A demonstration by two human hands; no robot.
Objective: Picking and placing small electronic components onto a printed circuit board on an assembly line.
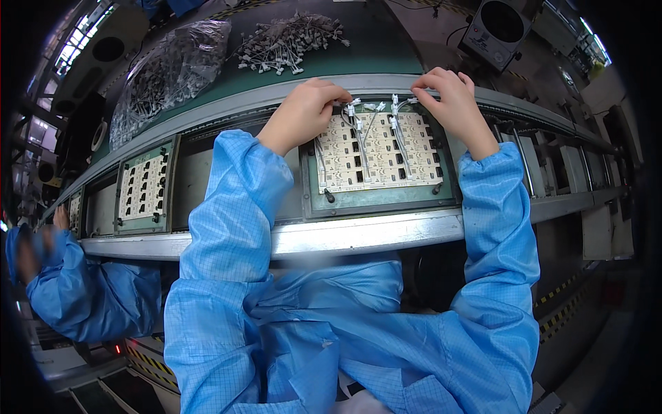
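A panel of cream circuit boards (379,161) with black components sits in a dark green fixture (386,204) in front of me. Thin wire cables with white plug connectors (395,110) lie across it, their plug ends gathered at the far edge. My left hand (303,114) is over the panel's far left corner, its fingers pinched at a white connector (351,109). At the far right corner, my right hand (452,107) pinches the end of another white-plugged cable (409,101) between thumb and finger. The fingertips partly cover both plugs.
A metal conveyor rail (365,239) runs along my side. Another fixture with boards (143,185) stands to the left. Beyond the far rail lie a loose heap of cables (293,41) and a clear bag of cables (172,76). A person in blue (93,290) works at far left.
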